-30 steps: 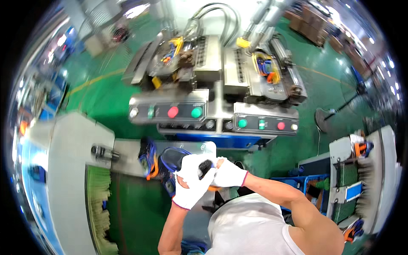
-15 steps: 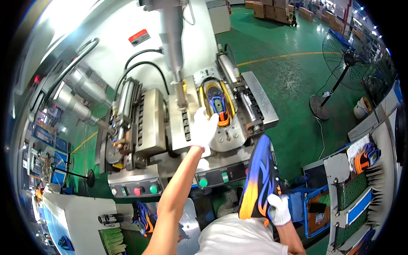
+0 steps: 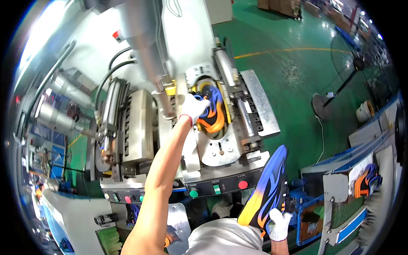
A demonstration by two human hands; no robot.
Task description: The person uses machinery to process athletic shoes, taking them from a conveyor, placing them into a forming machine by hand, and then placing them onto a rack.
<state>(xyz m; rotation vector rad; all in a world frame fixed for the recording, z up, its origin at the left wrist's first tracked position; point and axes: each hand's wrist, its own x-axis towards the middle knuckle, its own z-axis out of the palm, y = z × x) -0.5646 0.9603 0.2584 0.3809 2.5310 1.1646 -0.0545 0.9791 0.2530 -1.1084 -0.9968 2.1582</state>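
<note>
My left hand point(image 3: 194, 107), in a white glove, is closed on the upper of a blue, black and orange sneaker point(image 3: 216, 115). That sneaker is tilted over the oval cradle of a pressing machine, its orange end toward me. Whether it still touches the cradle I cannot tell. Lower right, another sneaker point(image 3: 268, 187), blue fading to yellow-orange, stands toe up and slanted in front of me. My gloved right hand point(image 3: 279, 225) grips it near the heel, thumb raised along its side.
Metal cylinders point(image 3: 225, 66) flank the cradle, and a vertical press rod point(image 3: 163, 100) is just left of my hand. Buttons line the front panel point(image 3: 225, 182). At right are a rack with a sneaker point(image 3: 367, 182) and a standing fan point(image 3: 325, 106).
My left hand has closed on the sneaker in the cradle and tipped it so its side shows. The other sneaker remains in my right hand. The whole view has shifted slightly.
</note>
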